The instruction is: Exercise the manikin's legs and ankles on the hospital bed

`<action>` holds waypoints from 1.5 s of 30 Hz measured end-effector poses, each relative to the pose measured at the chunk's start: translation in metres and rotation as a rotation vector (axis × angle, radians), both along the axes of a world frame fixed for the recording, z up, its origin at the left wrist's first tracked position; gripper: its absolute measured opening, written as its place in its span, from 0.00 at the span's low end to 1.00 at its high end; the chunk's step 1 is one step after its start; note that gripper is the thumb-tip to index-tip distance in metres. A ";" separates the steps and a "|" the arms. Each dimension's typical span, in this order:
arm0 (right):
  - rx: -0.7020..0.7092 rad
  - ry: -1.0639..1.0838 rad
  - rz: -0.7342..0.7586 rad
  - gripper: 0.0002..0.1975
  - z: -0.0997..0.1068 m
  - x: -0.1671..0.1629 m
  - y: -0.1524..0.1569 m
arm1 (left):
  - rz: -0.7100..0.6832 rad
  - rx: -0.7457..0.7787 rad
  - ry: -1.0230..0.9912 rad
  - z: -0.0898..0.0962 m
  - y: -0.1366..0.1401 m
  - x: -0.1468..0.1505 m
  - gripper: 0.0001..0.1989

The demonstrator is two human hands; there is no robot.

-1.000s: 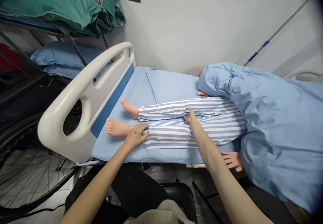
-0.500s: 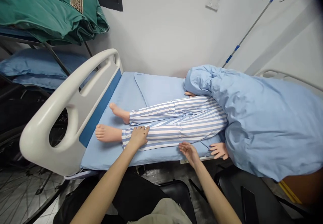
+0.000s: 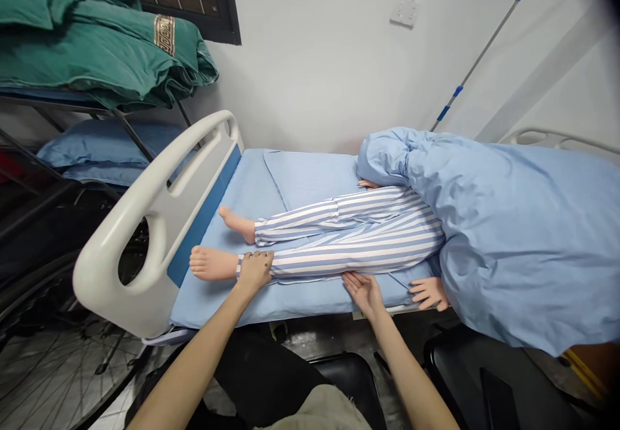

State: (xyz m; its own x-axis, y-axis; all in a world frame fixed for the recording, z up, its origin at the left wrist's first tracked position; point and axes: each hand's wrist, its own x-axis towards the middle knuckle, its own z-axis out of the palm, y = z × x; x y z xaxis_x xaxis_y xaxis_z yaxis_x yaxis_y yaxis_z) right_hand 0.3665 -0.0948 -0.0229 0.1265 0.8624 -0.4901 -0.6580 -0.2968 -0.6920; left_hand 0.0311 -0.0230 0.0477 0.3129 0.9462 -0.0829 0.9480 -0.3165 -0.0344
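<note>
A manikin in blue-and-white striped trousers lies on its back on the bed, legs towards the footboard. My left hand is wrapped over the top of its near leg, just above the bare near foot. Palm up, with fingers stretched out, my right hand touches the underside of the same leg around the knee; its fingertips are partly hidden by the trouser leg. The manikin's near hand rests at the mattress edge. A bunched light-blue quilt hides its upper body.
The white footboard rises at the left, with a wheelchair wheel beside it. Green bedding lies on a rack behind. An IV pole stands by the wall. Black chairs are below the near bed edge.
My left hand has slid along the trouser leg towards the ankle and closed over it. My right hand has turned palm up, its fingertips at the leg's underside. The view has shifted slightly.
</note>
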 end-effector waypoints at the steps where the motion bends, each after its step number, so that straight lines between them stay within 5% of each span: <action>1: 0.000 0.019 -0.034 0.11 0.001 0.006 0.001 | -0.006 0.003 0.003 0.002 -0.001 0.000 0.19; 6: 0.002 0.160 -0.097 0.09 0.007 0.031 0.011 | 0.004 0.026 0.004 0.008 -0.009 0.001 0.20; 11: 0.019 0.195 -0.382 0.04 0.013 0.067 0.023 | 0.015 0.026 0.003 0.021 -0.018 0.004 0.20; 16: 0.056 0.257 -0.445 0.09 0.017 0.100 0.032 | 0.014 0.032 0.001 0.024 -0.020 0.004 0.20; 26: 0.091 0.189 -0.441 0.12 0.034 0.087 0.025 | 0.030 0.088 -0.187 -0.012 -0.027 0.000 0.27; 35: 0.098 0.287 -0.461 0.18 0.049 0.077 0.040 | 0.078 0.200 -0.231 -0.014 -0.007 0.001 0.28; 45: 0.172 0.389 -0.511 0.14 0.073 0.093 0.038 | 0.113 0.122 -0.432 -0.016 0.011 0.037 0.28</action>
State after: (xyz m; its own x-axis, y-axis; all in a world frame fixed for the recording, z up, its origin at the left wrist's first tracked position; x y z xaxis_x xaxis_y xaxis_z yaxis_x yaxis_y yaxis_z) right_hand 0.4595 -0.0568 0.0497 0.3818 0.8109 -0.4434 -0.8981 0.2123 -0.3851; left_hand 0.0678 -0.0122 0.0314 0.1885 0.9711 0.1462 0.9118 -0.2284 0.3414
